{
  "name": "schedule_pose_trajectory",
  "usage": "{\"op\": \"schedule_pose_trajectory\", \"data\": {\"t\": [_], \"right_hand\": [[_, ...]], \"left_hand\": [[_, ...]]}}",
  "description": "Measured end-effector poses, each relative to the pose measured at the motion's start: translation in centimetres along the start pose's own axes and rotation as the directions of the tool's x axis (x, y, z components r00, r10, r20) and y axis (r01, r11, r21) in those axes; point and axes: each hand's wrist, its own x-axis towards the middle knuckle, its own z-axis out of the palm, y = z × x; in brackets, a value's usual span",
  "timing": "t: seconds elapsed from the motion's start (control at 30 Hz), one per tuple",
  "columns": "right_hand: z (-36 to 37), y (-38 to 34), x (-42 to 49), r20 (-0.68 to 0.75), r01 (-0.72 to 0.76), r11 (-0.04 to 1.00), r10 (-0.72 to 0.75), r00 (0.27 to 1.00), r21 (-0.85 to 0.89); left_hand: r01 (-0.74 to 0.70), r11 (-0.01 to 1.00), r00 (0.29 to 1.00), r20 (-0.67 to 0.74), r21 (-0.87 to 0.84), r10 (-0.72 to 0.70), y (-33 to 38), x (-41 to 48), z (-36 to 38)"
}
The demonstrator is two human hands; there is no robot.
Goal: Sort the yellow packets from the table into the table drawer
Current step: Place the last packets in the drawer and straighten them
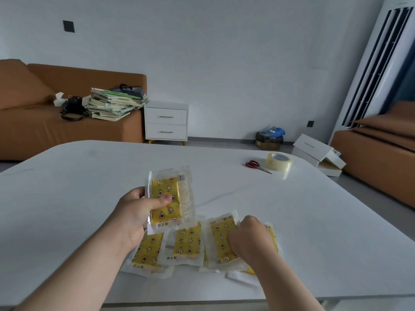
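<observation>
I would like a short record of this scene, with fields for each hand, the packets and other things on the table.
left hand: holds one yellow packet above the table, thumb on its front
right hand: fingers curled on the pile of packets; grip unclear
pile: several, overlapping, near table edge
others: scissors beside tape roll, far right
table drawer: not in view

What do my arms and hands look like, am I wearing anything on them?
The left hand and right hand are bare, no gloves, and no rings show on the visible fingers. The left forearm and right forearm are uncovered to the picture's edge: no sleeve, watch or bracelet in view.
</observation>
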Motion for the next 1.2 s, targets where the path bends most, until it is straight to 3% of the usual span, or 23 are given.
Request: {"op": "schedule_pose_trajectory", "data": {"t": [0.17, 0.37, 0.57, 0.7, 0.9, 1.07, 1.2], "right_hand": [[-0.4, 1.1, 1.5, 0.003, -0.119, 0.952, 0.123, 0.992, 0.284], [-3.9, 2.7, 1.5, 0.057, -0.1, 0.704, 0.084, 0.995, 0.704], [-6.7, 4.5, -0.1, 0.067, -0.114, 0.565, 0.102, 0.992, 0.817], [-6.5, 5.8, -1.3, 0.133, -0.182, 0.404, 0.146, 0.98, 0.897], [-3.9, 6.2, -2.7, 0.03, -0.163, 0.554, 0.24, 0.97, 0.816], [-3.3, 4.6, -2.3, -0.002, -0.149, 0.545, 0.266, 0.964, 0.825], [-2.8, 3.6, -2.0, -0.174, -0.022, 0.615, 0.256, 0.951, 0.788]], "left_hand": [[0.008, 1.0, 1.0, -0.007, -0.002, -0.008, 0.0, 0.1, 0.2], [0.051, 0.995, 0.998, 0.032, -0.083, -0.048, 0.4, 0.1, 0.1], [0.154, 0.982, 0.984, 0.11, -0.112, -0.141, 1.5, -2.8, -0.1], [0.206, 0.971, 0.977, 0.088, -0.118, -0.196, 1.6, -6.1, -1.0], [0.238, 0.963, 0.971, 0.011, -0.126, -0.239, 0.2, -10.9, -2.2], [0.232, 0.957, 0.969, -0.046, -0.173, -0.243, -0.3, -11.7, -2.7], [0.221, 0.96, 0.971, -0.053, -0.173, -0.233, -0.4, -11.0, -2.8]]}}
